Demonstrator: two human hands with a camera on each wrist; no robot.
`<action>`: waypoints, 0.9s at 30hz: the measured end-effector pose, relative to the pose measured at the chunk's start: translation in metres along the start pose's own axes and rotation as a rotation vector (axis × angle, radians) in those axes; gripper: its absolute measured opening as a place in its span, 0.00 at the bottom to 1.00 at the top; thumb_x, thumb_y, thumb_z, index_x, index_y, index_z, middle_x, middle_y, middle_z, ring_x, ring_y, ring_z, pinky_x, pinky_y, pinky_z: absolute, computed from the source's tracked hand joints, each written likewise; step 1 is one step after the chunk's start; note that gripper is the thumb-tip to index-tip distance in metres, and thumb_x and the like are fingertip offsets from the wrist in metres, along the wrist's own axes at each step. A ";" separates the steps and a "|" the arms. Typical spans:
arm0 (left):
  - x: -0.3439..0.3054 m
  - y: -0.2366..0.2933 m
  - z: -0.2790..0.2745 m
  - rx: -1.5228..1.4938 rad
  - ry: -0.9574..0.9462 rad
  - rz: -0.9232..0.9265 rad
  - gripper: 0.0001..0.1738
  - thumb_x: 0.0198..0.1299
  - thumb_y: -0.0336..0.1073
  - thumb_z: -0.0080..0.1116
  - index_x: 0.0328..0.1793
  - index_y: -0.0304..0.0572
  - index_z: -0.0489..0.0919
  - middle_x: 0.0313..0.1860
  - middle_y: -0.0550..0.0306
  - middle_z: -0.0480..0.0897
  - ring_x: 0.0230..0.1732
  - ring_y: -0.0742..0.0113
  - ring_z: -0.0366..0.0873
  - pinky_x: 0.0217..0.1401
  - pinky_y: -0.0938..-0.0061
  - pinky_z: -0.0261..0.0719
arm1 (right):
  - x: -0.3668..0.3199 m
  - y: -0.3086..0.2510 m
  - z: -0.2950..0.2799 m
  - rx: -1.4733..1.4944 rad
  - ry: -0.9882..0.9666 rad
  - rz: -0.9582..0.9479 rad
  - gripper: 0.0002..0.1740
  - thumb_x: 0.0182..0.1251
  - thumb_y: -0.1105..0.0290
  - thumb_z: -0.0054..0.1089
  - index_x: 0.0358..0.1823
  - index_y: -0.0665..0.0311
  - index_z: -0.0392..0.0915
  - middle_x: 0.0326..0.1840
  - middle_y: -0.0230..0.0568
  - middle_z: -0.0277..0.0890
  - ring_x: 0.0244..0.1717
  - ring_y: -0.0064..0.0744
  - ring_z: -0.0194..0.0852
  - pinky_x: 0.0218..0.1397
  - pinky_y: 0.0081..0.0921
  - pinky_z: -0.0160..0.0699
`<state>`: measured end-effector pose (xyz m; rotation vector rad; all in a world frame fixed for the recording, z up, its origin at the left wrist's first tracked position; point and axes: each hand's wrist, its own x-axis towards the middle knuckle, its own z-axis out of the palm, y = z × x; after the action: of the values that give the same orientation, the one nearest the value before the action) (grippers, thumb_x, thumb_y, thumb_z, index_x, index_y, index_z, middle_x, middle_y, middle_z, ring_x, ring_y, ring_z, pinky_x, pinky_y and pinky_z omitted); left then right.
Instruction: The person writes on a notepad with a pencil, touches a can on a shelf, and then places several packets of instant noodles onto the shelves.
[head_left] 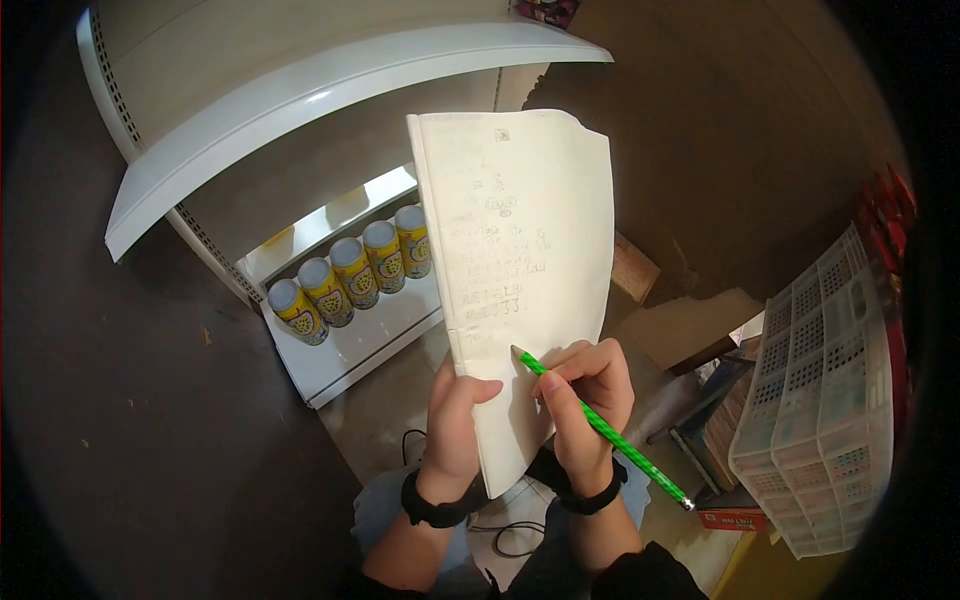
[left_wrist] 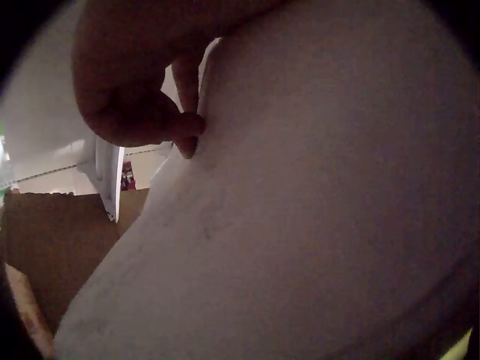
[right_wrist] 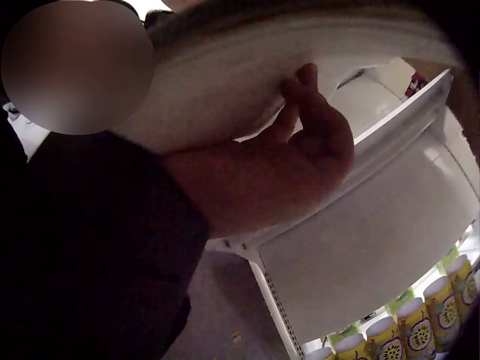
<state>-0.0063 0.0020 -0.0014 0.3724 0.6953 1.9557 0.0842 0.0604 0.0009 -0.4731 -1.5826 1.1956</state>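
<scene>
A folded white notebook (head_left: 520, 250) with faint handwritten lines is held upright in front of me. My left hand (head_left: 455, 405) grips its lower left edge, thumb across the page. My right hand (head_left: 585, 390) holds a green pencil (head_left: 610, 432), its tip touching the lower page. In the left wrist view the fingertips (left_wrist: 187, 135) pinch the pale paper (left_wrist: 315, 210). The right wrist view shows the left hand (right_wrist: 300, 157) under the notebook's curved underside (right_wrist: 247, 67).
A white shelf unit (head_left: 330, 70) stands ahead, its low shelf (head_left: 350, 345) carrying a row of several yellow cans (head_left: 355, 270). A white perforated crate (head_left: 830, 400) stands at the right beside cardboard boxes (head_left: 680, 325). A black cable (head_left: 510, 535) lies on the floor.
</scene>
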 end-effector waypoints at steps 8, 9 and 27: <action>0.001 -0.003 -0.002 -0.010 0.002 0.007 0.27 0.41 0.29 0.38 0.53 0.31 0.63 0.47 0.48 0.69 0.48 0.61 0.67 0.54 0.72 0.62 | 0.000 0.001 -0.001 -0.002 -0.014 0.008 0.07 0.50 0.79 0.52 0.23 0.65 0.62 0.18 0.31 0.64 0.20 0.16 0.54 0.23 0.14 0.54; 0.001 -0.003 -0.002 -0.011 0.000 0.009 0.27 0.42 0.29 0.38 0.53 0.31 0.63 0.47 0.48 0.69 0.48 0.61 0.67 0.54 0.72 0.62 | 0.000 0.001 -0.001 -0.004 -0.013 0.005 0.07 0.50 0.79 0.52 0.23 0.65 0.62 0.18 0.31 0.63 0.20 0.16 0.54 0.23 0.14 0.53; 0.002 -0.004 -0.002 0.012 0.024 0.007 0.27 0.42 0.31 0.39 0.53 0.30 0.63 0.47 0.47 0.70 0.48 0.60 0.68 0.53 0.72 0.63 | -0.002 0.002 -0.001 -0.019 0.015 0.050 0.06 0.50 0.79 0.51 0.25 0.66 0.62 0.20 0.31 0.65 0.21 0.15 0.55 0.24 0.13 0.54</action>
<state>-0.0054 0.0040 -0.0055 0.3594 0.7227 1.9662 0.0856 0.0605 -0.0014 -0.5354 -1.5789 1.2132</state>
